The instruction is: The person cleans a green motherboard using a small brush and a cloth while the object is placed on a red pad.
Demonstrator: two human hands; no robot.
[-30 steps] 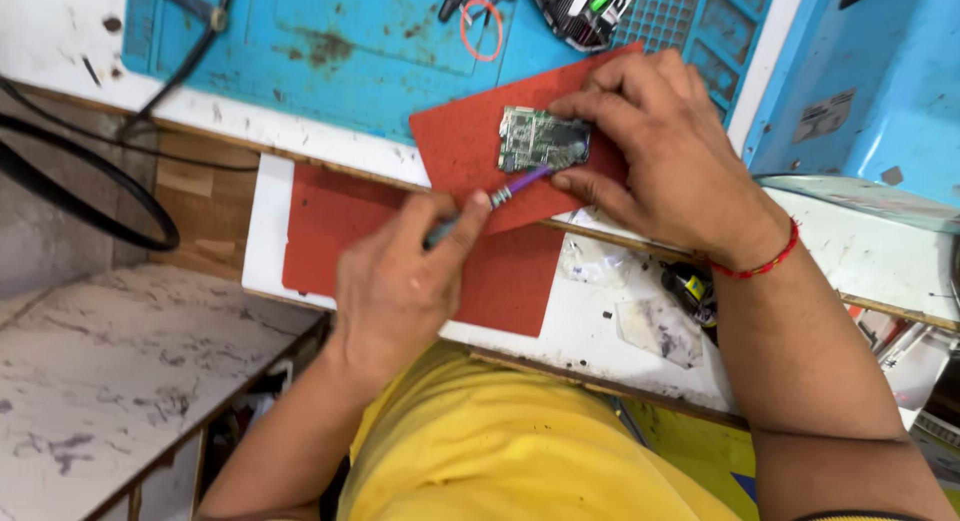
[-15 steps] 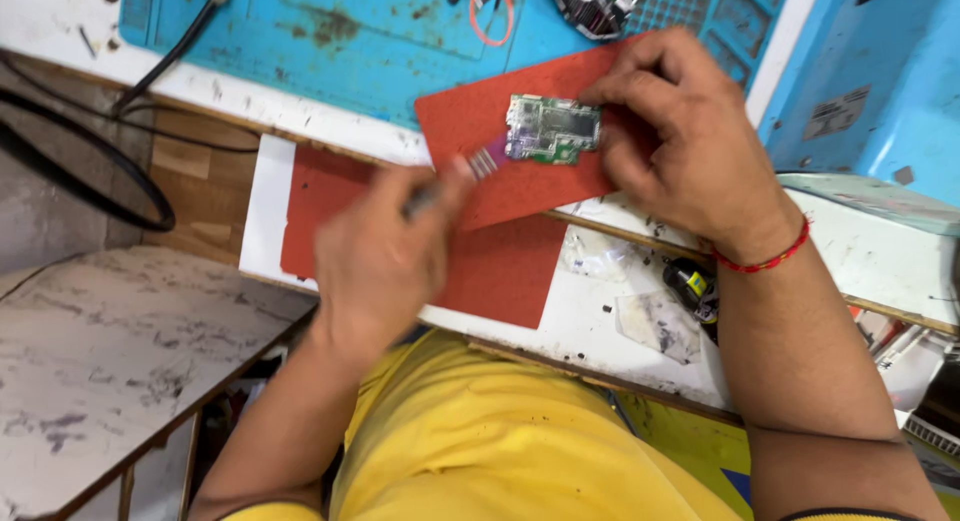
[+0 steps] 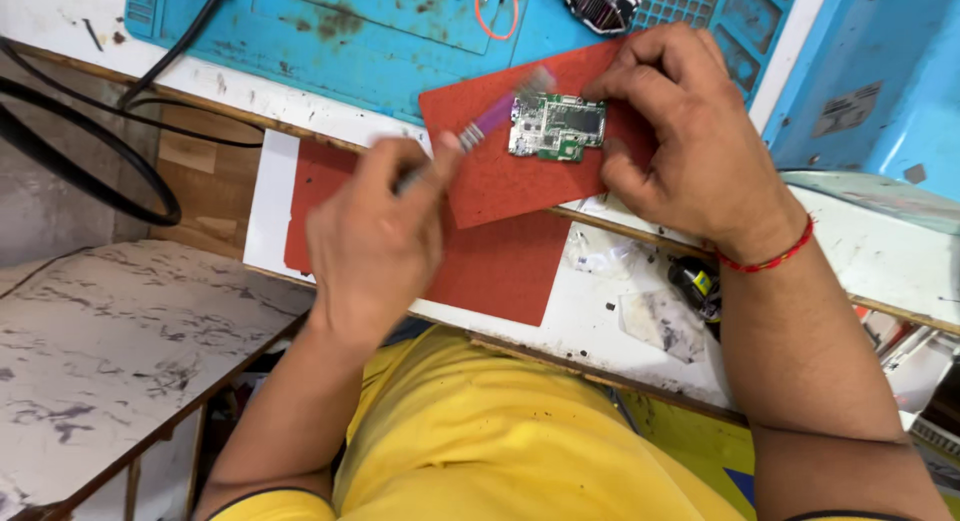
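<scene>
The left hand [image 3: 375,246] is closed around a small brush [image 3: 490,121] with a purple handle, thumb and fingers pinching the grip, and the bristle end is blurred right at the top left corner of the green circuit board [image 3: 555,128]. That board lies flat on a red mat [image 3: 500,171], the upper of two red sheets, which sits tilted across the edge of the blue work mat [image 3: 340,31]. The right hand [image 3: 690,146] is over on the board's right side, fingers curled and pressed together, fingertips touching the board's right edge and pinning it down on the red mat. A red thread bracelet [image 3: 775,261] rings that wrist. Below, a second red sheet [image 3: 500,271] lies on a white panel [image 3: 600,321]. A black cable [image 3: 90,171] loops at the left, beside a marbled grey surface [image 3: 110,361]
</scene>
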